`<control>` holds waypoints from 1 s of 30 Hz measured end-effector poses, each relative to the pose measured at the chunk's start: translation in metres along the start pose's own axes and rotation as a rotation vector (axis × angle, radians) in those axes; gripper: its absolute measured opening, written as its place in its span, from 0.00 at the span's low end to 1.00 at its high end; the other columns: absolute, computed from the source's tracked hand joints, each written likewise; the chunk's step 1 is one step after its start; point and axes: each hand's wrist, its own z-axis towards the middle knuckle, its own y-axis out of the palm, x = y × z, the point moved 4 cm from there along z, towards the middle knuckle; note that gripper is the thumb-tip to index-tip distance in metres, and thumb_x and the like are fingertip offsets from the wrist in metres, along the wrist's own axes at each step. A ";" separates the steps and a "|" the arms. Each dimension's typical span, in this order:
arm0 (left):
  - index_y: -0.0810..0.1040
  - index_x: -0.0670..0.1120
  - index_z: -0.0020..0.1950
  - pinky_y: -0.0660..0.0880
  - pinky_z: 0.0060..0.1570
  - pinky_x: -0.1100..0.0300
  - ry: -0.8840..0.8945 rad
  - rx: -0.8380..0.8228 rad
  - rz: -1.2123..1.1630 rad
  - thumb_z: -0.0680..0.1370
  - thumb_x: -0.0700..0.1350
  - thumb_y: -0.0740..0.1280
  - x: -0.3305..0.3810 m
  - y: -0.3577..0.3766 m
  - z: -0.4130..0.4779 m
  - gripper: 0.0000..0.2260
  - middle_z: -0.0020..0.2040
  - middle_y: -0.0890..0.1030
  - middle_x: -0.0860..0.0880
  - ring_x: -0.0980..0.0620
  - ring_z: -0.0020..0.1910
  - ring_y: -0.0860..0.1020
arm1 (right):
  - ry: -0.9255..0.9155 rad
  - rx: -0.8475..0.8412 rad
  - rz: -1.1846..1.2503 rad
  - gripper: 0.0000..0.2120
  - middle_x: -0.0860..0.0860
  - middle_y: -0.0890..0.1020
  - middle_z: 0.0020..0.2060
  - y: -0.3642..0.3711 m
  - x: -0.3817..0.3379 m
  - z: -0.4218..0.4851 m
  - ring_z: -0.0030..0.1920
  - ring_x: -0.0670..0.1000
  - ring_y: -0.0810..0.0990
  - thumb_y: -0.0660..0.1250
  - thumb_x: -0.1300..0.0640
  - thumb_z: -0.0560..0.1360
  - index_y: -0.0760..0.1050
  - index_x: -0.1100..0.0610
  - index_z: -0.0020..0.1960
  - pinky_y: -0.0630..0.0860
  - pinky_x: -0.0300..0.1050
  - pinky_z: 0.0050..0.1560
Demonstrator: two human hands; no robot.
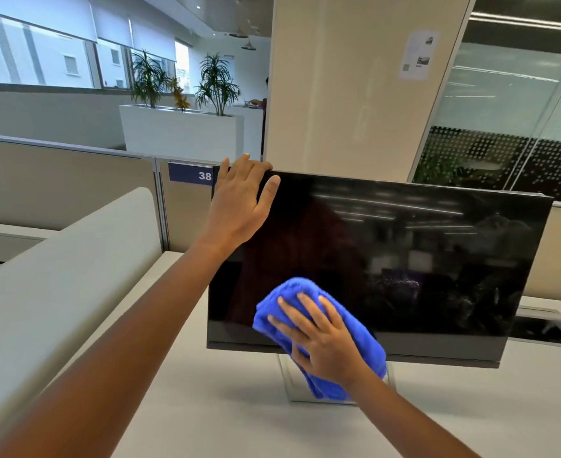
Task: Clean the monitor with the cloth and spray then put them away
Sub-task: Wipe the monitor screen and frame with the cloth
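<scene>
Monitor (404,242), wide, flat, black glossy screen in a thin dark bezel; stands on a pale grey metal stand (289,388) upon the off-white counter (232,424); screen dark, with ceiling lights reflected in its upper half.

Left hand (239,203), bare; at the monitor's upper left corner; fingers (256,165) hooked over the top edge, thumb laid on the front of the screen; grips the corner.

Cloth (308,289), bright blue, thick microfibre, folded into a pad; lies against the lower left part of the screen, overlapping the bottom bezel; its lower end hangs in front of the stand.

Right hand (318,338), bare; fingers spread and nearly straight, palm flat on the cloth, pressing it to the screen; thumb lies at the cloth's lower left edge.

Desk divider (57,276), cream, rounded top; runs along the counter's left side.

Beige partition panels (57,183) with grey metal frames; behind the counter; one bears a dark blue label (191,175) reading "38".

Cable hatch (543,328), dark rectangular opening in the counter; right of the monitor.

Square cream pillar (355,84); behind the monitor; a printed paper notice (419,54) is stuck on its right face.

White rectangular planter (180,130) with green leafy plants; well behind the partitions.

Glass wall (520,110) with a dotted frosted band; far right.
</scene>
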 end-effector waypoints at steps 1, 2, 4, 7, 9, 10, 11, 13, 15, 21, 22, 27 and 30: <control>0.69 0.44 0.66 0.42 0.73 0.52 0.000 -0.008 0.017 0.81 0.50 0.53 0.001 0.001 -0.001 0.17 0.65 0.73 0.45 0.46 0.74 0.58 | -0.071 -0.062 -0.032 0.31 0.45 0.71 0.68 0.005 -0.008 -0.014 0.69 0.53 0.63 0.64 0.47 0.67 0.65 0.45 0.70 0.58 0.52 0.68; 0.69 0.44 0.66 0.41 0.73 0.52 -0.003 -0.020 0.031 0.81 0.50 0.53 0.003 0.001 -0.001 0.17 0.66 0.72 0.45 0.47 0.74 0.57 | -0.132 -0.117 -0.066 0.31 0.43 0.71 0.68 0.010 -0.014 -0.026 0.69 0.52 0.64 0.66 0.46 0.68 0.64 0.44 0.70 0.58 0.52 0.68; 0.68 0.45 0.68 0.40 0.73 0.50 -0.005 -0.067 0.058 0.81 0.51 0.52 0.007 0.002 0.001 0.18 0.67 0.71 0.45 0.47 0.74 0.56 | -0.219 -0.178 -0.124 0.31 0.41 0.71 0.68 0.014 -0.016 -0.041 0.69 0.50 0.65 0.67 0.44 0.69 0.64 0.43 0.70 0.59 0.51 0.67; 0.67 0.46 0.69 0.41 0.73 0.49 -0.003 -0.174 0.065 0.81 0.52 0.50 0.016 0.005 0.008 0.19 0.68 0.70 0.46 0.49 0.74 0.57 | -0.314 -0.156 -0.187 0.28 0.41 0.71 0.68 0.009 -0.003 -0.038 0.68 0.48 0.70 0.66 0.46 0.71 0.64 0.43 0.70 0.60 0.51 0.66; 0.68 0.46 0.68 0.42 0.73 0.49 0.000 -0.221 0.037 0.81 0.51 0.49 0.024 0.007 0.013 0.19 0.67 0.71 0.46 0.49 0.73 0.59 | -0.310 -0.091 -0.194 0.24 0.41 0.72 0.67 -0.001 0.015 -0.024 0.67 0.48 0.72 0.62 0.50 0.73 0.66 0.43 0.69 0.61 0.51 0.66; 0.69 0.45 0.67 0.42 0.73 0.49 0.003 -0.229 0.027 0.81 0.51 0.49 0.029 0.008 0.014 0.19 0.66 0.72 0.46 0.49 0.72 0.60 | -0.272 -0.045 -0.182 0.22 0.41 0.73 0.67 -0.008 0.028 -0.014 0.66 0.49 0.73 0.60 0.52 0.73 0.68 0.42 0.68 0.62 0.52 0.66; 0.69 0.45 0.66 0.42 0.73 0.49 0.005 -0.227 0.023 0.81 0.51 0.49 0.033 0.009 0.014 0.19 0.65 0.73 0.46 0.49 0.72 0.61 | -0.224 0.001 -0.170 0.22 0.41 0.74 0.66 -0.016 0.042 -0.002 0.65 0.49 0.74 0.60 0.53 0.73 0.70 0.42 0.66 0.65 0.52 0.65; 0.70 0.44 0.66 0.43 0.73 0.49 0.000 -0.206 0.019 0.81 0.50 0.50 0.038 0.013 0.014 0.18 0.65 0.73 0.45 0.48 0.71 0.62 | -0.137 0.073 -0.170 0.22 0.42 0.75 0.65 -0.033 0.073 0.024 0.64 0.51 0.75 0.61 0.52 0.72 0.72 0.42 0.65 0.71 0.55 0.63; 0.69 0.44 0.66 0.44 0.73 0.49 -0.014 -0.185 0.017 0.81 0.50 0.50 0.042 0.016 0.013 0.18 0.67 0.72 0.45 0.48 0.72 0.60 | -0.072 0.101 -0.190 0.22 0.45 0.75 0.65 -0.049 0.102 0.049 0.65 0.54 0.74 0.61 0.50 0.72 0.71 0.42 0.66 0.73 0.58 0.60; 0.68 0.43 0.67 0.44 0.73 0.52 -0.007 -0.129 0.020 0.81 0.50 0.51 0.044 0.022 0.007 0.18 0.68 0.71 0.45 0.46 0.74 0.57 | 0.293 0.143 -0.079 0.24 0.52 0.71 0.69 -0.073 0.164 0.085 0.69 0.62 0.68 0.60 0.49 0.73 0.69 0.46 0.68 0.71 0.59 0.62; 0.67 0.43 0.67 0.43 0.73 0.52 -0.003 -0.123 0.023 0.81 0.50 0.51 0.044 0.023 0.006 0.18 0.68 0.70 0.45 0.47 0.75 0.56 | 0.339 0.166 -0.032 0.24 0.53 0.71 0.69 -0.071 0.162 0.083 0.69 0.63 0.67 0.60 0.49 0.73 0.69 0.47 0.68 0.70 0.60 0.62; 0.66 0.43 0.68 0.41 0.73 0.53 -0.012 -0.097 0.040 0.81 0.49 0.51 0.041 0.026 0.004 0.18 0.70 0.68 0.45 0.48 0.75 0.53 | 0.396 0.198 0.035 0.24 0.52 0.70 0.69 -0.046 0.118 0.054 0.71 0.61 0.64 0.61 0.50 0.72 0.68 0.48 0.69 0.66 0.60 0.66; 0.66 0.43 0.68 0.41 0.73 0.52 -0.029 -0.087 0.023 0.81 0.49 0.51 0.042 0.029 0.005 0.18 0.70 0.68 0.45 0.48 0.75 0.53 | 0.256 0.132 0.029 0.27 0.48 0.66 0.70 -0.027 0.080 0.023 0.71 0.59 0.62 0.61 0.48 0.70 0.67 0.45 0.69 0.63 0.59 0.66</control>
